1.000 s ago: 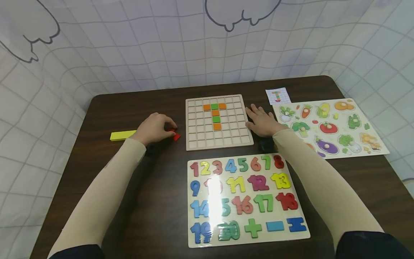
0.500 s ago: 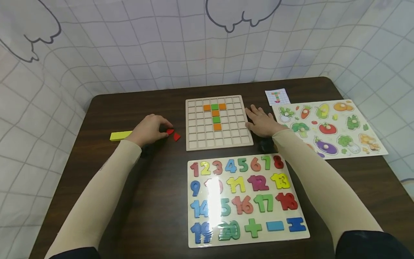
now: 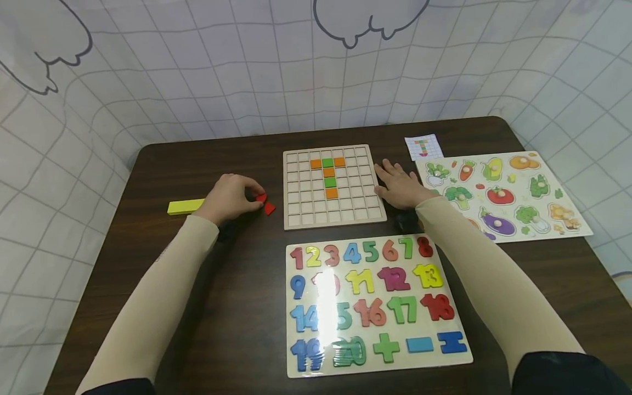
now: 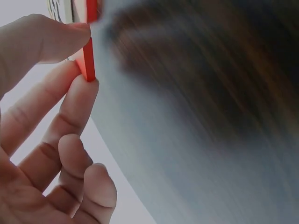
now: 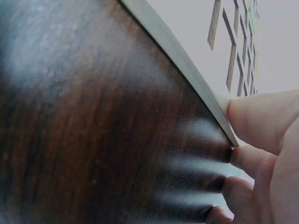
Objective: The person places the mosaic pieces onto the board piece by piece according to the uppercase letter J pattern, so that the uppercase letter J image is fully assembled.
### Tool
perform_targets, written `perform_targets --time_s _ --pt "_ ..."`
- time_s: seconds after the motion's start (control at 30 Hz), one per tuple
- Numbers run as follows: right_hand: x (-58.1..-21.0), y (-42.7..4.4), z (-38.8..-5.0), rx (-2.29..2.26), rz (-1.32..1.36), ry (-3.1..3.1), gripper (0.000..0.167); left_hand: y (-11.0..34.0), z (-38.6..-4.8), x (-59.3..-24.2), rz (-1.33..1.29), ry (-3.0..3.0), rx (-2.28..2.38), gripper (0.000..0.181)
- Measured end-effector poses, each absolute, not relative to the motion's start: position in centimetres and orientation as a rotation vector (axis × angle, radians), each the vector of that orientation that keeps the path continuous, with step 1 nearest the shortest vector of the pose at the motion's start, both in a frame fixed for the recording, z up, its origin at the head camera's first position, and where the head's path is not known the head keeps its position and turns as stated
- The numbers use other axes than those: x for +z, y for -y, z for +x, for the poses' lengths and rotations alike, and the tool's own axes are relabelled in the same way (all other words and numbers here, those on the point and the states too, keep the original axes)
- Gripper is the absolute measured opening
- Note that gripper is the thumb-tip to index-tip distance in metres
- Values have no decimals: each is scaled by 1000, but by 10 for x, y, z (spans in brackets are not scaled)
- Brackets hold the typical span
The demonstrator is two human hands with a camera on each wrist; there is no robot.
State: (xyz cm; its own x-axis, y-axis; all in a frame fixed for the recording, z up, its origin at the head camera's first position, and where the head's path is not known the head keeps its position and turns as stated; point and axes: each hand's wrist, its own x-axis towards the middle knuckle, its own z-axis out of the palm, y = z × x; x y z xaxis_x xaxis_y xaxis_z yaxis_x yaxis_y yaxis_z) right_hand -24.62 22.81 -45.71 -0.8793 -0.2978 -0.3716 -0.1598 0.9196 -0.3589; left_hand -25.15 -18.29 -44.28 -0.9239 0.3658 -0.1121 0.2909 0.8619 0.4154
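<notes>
My left hand (image 3: 231, 197) pinches a small red tile (image 4: 88, 60) between thumb and fingertips, at the left of the wooden grid board (image 3: 301, 209). A second red tile (image 3: 269, 208), wedge-shaped, lies on the table just beside those fingertips. Orange and green square tiles (image 3: 329, 182) form a T-like figure in the board's cells. At the board's right edge rests my right hand (image 3: 401, 187), fingers spread on the table. In the right wrist view its thumb (image 5: 261, 116) touches the board's rim.
A yellow bar (image 3: 184, 207) lies left of my left hand. Nearer to me is a number puzzle board (image 3: 380, 307). On the right lie a vegetable puzzle board (image 3: 508, 214) and a small card (image 3: 423, 147) with a coloured J-like figure. The dark table (image 3: 237, 307) ends at a white curtain.
My left hand first drew back a little to the left, uncovering both red tiles, then shifted slightly right with one in its fingertips. The right hand has stayed put.
</notes>
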Motion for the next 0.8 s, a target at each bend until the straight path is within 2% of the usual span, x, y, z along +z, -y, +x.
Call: perform_targets --time_s 0.27,0.8 --pt "-451 -227 -244 -456 -327 -2635 68 138 -252 -441 539 -2845 609 29" --pt "-454 -228 -244 -482 -316 -2652 69 48 -242 -442 853 -2738 617 20"
